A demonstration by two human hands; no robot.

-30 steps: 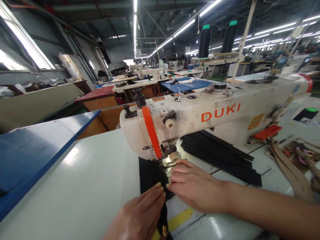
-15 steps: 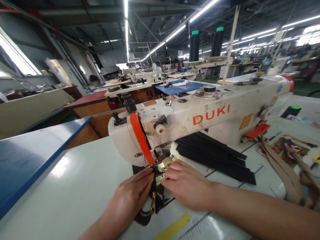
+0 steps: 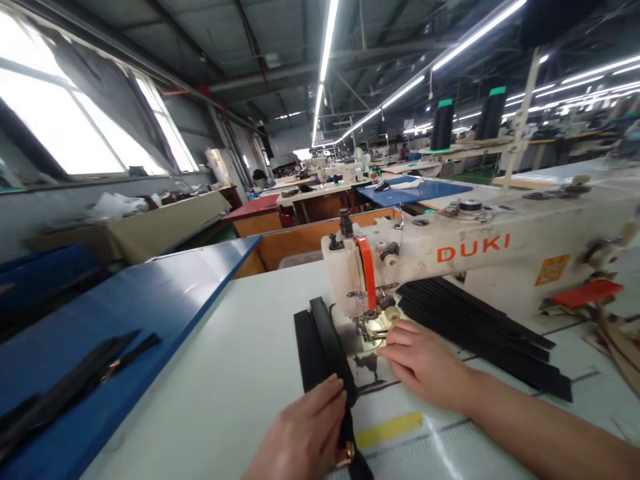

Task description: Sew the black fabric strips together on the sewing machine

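Observation:
My left hand is closed on a black zipper strip to the left of the needle area. A copper-coloured zipper pull shows beside its fingers, and the strip's far end lies folded on the white table. My right hand rests at the lit needle plate, fingers pressed together; whatever they may pinch is hidden. Above them stands the white DUKI sewing machine with its orange cover strip. Just behind the right hand lies a fanned stack of black strips.
On the left, a blue-topped table carries another black zipper piece. A yellow tape mark is on the tabletop near me. Tan straps lie at the right, and black thread cones stand behind the machine.
My left hand has drawn the black zipper strip away from the needle, left and toward me. My right hand stays by the needle plate. The view has swung left, bringing the blue table further in.

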